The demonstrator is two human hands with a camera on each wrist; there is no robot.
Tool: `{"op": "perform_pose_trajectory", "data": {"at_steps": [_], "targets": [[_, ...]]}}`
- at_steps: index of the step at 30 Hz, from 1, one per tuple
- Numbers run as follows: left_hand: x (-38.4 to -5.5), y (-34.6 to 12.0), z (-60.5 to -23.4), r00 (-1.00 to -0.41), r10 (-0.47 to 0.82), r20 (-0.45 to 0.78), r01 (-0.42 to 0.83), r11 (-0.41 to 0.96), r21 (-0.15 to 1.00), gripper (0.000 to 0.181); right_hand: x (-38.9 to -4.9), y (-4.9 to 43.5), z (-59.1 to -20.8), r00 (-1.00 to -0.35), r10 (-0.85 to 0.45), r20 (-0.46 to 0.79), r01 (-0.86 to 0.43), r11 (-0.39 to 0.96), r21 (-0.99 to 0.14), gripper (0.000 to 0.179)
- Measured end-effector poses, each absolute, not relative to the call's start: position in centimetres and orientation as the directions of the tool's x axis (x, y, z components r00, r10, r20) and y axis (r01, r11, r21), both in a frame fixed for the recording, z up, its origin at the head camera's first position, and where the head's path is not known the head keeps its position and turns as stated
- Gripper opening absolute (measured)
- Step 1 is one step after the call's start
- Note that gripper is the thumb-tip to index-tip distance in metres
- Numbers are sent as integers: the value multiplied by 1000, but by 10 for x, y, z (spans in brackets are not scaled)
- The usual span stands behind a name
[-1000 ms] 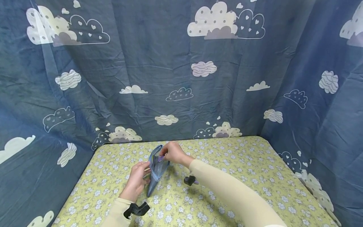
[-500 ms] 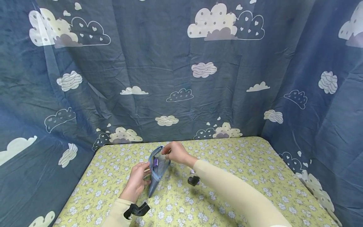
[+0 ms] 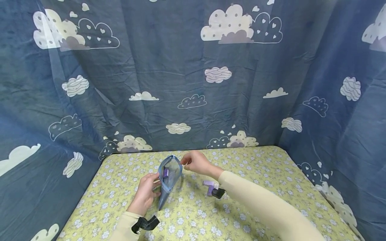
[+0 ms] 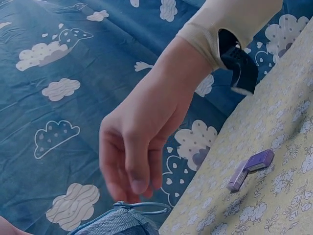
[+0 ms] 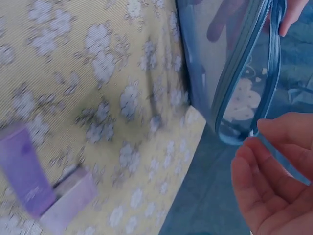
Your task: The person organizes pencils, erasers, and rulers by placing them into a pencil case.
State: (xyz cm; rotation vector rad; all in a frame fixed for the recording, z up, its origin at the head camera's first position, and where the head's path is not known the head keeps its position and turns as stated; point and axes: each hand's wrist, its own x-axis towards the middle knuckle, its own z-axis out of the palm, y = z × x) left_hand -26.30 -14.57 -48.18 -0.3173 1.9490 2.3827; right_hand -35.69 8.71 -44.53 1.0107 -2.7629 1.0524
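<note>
A clear blue zip pouch (image 3: 172, 177) stands tilted with its mouth open on the flowered cloth. My left hand (image 3: 145, 194) grips its left side, thumb by the rim and fingers on the outer wall. A small purple box-shaped item (image 3: 166, 172) lies inside it. My right hand (image 3: 197, 163) is at the pouch's far right corner. In the right wrist view, the thumb and index finger of the right hand (image 5: 274, 176) lie loosely parted around the zipper end (image 5: 252, 133). A blue loop (image 4: 155, 208) sticks out there, just below the right hand (image 4: 137, 142) in the left wrist view.
Two small purple box-shaped items, one lighter (image 5: 71, 198) and one darker (image 5: 27, 169), lie touching on the yellow flowered cloth (image 3: 256, 177), under the right forearm. A dark blue cloud-print curtain (image 3: 169, 83) hangs behind and on both sides.
The right hand has let go of a purple item inside the pouch, then moved right, out of the mouth to its far right corner. The left hand keeps its grip.
</note>
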Motion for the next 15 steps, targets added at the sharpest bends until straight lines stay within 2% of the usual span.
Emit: {"op": "perform_pose_trajectory", "data": {"at_steps": [7,15], "targets": [[-264,-145,-482,-979,-92,-182,-160,-209,965,23,-349,113,-439,-806,-552,214,-560,593,-579,18],[-265,-146,-484,-977,-91,-193,-170,-217,961,21,-340,134,-442,-776,-596,205,-599,595,-536,20]]}}
